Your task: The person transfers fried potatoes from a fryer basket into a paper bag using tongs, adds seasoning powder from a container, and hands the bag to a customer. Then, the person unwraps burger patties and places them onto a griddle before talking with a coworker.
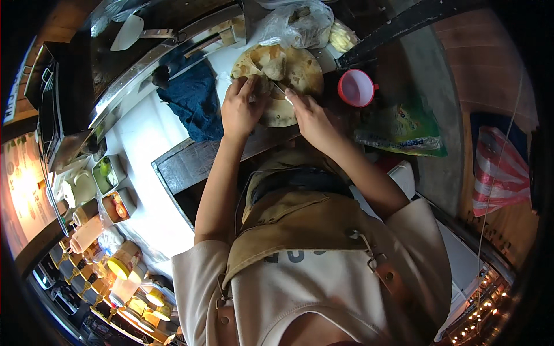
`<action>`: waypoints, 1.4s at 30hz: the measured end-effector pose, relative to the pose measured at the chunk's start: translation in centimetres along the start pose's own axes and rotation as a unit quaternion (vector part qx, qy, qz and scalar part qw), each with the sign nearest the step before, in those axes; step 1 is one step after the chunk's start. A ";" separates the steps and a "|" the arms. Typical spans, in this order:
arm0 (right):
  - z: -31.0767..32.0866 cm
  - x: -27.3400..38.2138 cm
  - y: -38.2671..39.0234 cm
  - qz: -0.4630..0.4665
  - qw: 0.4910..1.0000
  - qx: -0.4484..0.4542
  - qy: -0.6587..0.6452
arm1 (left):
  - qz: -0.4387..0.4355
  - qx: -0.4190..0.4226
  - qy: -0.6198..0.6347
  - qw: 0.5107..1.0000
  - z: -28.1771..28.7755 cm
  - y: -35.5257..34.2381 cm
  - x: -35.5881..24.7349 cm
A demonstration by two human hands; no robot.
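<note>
A round, stained wooden chopping board lies in front of me. On it my right hand is closed round the pale handle of a knife, its blade angled toward my left hand. My left hand bends its fingers over a brownish lump at the blade, mostly hidden by the fingers; its kind is unclear. Just beyond the blade sits another rough, greyish-brown lump, perhaps a root vegetable.
A dark blue cloth lies left of the board. Right of it stand a red cup and a green plastic packet. A clear plastic bag and pale corn-like pieces are behind. Farther left are vegetable containers and a spatula.
</note>
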State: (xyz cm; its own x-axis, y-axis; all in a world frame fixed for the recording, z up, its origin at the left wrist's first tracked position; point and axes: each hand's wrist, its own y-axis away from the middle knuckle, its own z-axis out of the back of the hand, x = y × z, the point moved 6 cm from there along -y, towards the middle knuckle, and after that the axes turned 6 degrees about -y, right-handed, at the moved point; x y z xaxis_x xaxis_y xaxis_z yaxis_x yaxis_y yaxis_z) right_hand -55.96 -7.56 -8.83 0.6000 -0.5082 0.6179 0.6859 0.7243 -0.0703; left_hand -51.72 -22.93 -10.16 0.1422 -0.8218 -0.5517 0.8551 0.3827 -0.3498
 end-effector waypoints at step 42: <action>-0.2 -1.3 -8.8 0.099 0.993 0.028 -0.063 | 0.085 0.139 0.123 0.979 -2.1 -4.1 2.4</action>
State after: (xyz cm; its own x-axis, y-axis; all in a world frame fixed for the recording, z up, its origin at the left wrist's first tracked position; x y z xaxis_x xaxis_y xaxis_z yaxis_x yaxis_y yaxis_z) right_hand -62.63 -13.39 -9.18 0.6622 -0.2923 0.6900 0.5331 0.8308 -0.1597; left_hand -55.96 -25.61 -11.66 0.1994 -0.6156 -0.7624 0.9366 0.3485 -0.0365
